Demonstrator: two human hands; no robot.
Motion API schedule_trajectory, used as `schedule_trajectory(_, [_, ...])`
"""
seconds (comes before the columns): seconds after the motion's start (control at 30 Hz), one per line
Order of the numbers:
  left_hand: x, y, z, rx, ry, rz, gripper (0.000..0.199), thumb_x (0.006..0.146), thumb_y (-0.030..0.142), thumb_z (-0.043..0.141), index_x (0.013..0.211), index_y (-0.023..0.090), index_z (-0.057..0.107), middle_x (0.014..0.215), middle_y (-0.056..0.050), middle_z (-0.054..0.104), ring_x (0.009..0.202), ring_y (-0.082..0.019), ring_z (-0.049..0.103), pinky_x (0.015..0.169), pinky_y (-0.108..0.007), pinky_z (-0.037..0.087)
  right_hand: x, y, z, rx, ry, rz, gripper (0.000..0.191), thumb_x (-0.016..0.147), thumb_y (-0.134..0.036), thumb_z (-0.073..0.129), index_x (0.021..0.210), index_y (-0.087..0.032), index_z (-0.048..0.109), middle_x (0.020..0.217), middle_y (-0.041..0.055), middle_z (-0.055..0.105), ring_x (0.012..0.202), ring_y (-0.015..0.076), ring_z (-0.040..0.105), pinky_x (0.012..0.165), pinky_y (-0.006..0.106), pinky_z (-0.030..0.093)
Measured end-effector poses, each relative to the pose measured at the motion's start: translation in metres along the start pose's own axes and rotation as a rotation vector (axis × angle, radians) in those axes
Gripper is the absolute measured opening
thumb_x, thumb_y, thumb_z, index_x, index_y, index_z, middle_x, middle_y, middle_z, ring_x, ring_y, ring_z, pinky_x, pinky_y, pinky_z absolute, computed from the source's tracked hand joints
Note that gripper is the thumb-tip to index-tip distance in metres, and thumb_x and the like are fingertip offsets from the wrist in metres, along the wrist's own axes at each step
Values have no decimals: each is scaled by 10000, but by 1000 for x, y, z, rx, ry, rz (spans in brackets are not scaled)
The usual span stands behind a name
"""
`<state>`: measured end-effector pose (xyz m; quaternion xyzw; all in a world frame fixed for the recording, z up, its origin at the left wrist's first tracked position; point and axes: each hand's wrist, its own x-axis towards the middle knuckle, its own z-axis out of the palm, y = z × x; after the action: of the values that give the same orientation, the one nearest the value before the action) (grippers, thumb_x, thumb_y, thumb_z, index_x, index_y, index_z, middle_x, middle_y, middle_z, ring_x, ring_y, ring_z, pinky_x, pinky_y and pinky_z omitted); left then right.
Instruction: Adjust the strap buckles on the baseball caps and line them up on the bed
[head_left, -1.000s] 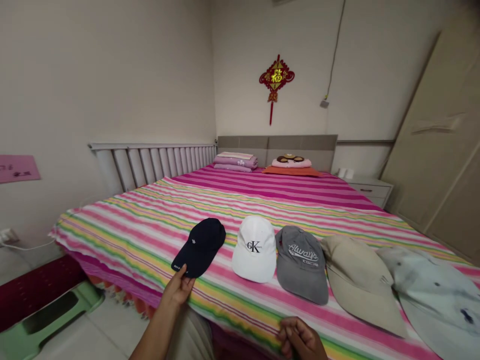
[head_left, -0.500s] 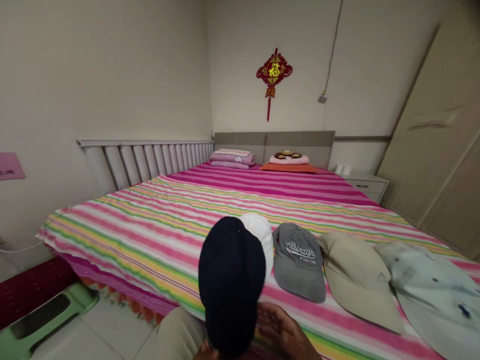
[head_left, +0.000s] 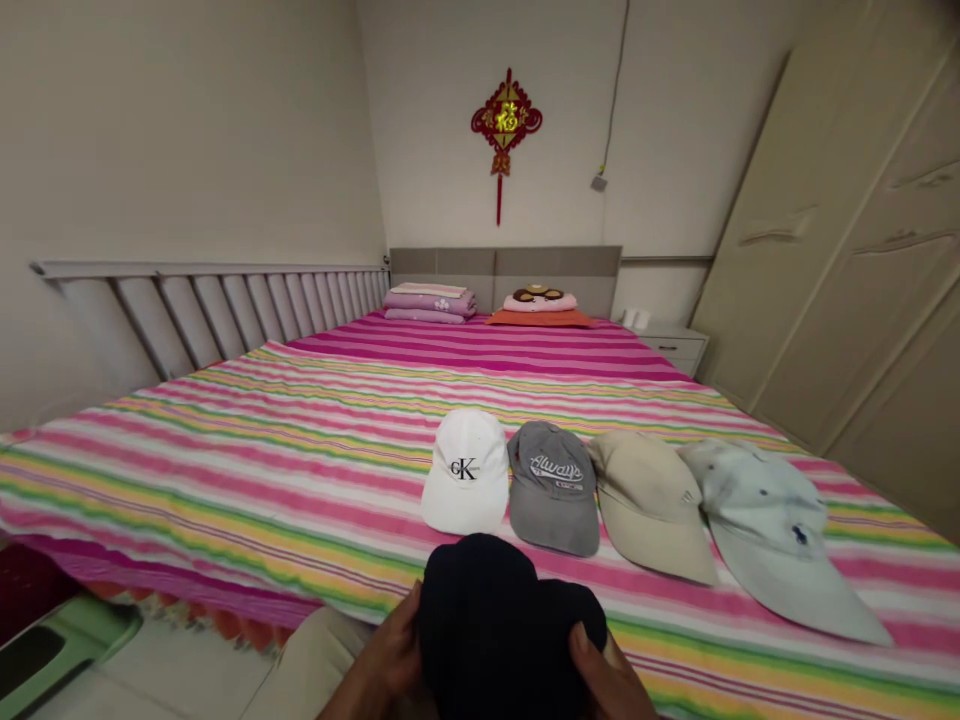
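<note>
Between my two hands is a dark navy cap (head_left: 502, 630), held low in front of me over the near edge of the bed. My left hand (head_left: 397, 650) grips its left side, fingers partly hidden behind it. On the right side, my right hand (head_left: 607, 670) clasps the cap with the thumb lying on the fabric. Beyond it a row of caps lies on the striped sheet: a white cap (head_left: 466, 475) with black letters, a grey cap (head_left: 555, 490) with white script, a beige cap (head_left: 652, 505) and a pale blue-grey cap (head_left: 772, 530) with a small dark emblem.
The bed's striped sheet (head_left: 262, 450) spreads around the caps. Folded purple bedding (head_left: 429, 304) and a pink pillow (head_left: 540, 302) rest by the headboard (head_left: 442, 262). A radiator (head_left: 225, 310) runs along the left wall. A green stool (head_left: 97, 640) stands low at left.
The navy cap has come down and turned in my grip, uncovering the white cap. My right hand, earlier beside it, now holds it too. The view has swung right.
</note>
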<state>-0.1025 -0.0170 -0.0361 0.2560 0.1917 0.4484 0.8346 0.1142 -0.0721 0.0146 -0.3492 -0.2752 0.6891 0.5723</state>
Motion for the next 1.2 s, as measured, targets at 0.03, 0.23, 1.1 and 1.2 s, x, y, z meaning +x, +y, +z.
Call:
schedule_trajectory(0.03, [5, 6, 3, 26, -50, 28, 249, 681, 371, 643, 782, 152, 702, 694, -40, 704, 674, -168, 645, 715, -262, 480, -3, -5, 0, 0, 20, -1, 570, 622, -491, 678, 1089, -177, 587, 968, 121, 680, 1013, 308, 566, 928, 461, 371])
schedule_trajectory(0.23, [15, 25, 32, 86, -254, 60, 243, 597, 347, 718, 640, 112, 669, 679, -33, 683, 635, -137, 629, 573, -177, 462, -19, -30, -11, -67, 60, 2, 474, 607, -453, 706, 1017, -226, 637, 1028, 91, 669, 1106, 287, 503, 999, 435, 282])
schedule_trajectory(1.1, [20, 46, 64, -142, -277, 12, 216, 757, 245, 510, 803, 173, 709, 844, -21, 716, 865, -198, 640, 943, -339, 381, -3, -55, -24, 220, 5, 15, 237, 626, -380, 687, 798, -219, 704, 822, 77, 722, 1008, 289, 580, 986, 507, 305])
schedule_trajectory(1.2, [19, 56, 65, -95, -284, 102, 85, 622, 150, 598, 632, 158, 682, 697, -17, 707, 744, -205, 649, 814, -337, 465, -3, -62, -24, 242, -35, 24, 247, 644, -405, 664, 790, -210, 707, 854, 65, 718, 1027, 266, 572, 1003, 466, 304])
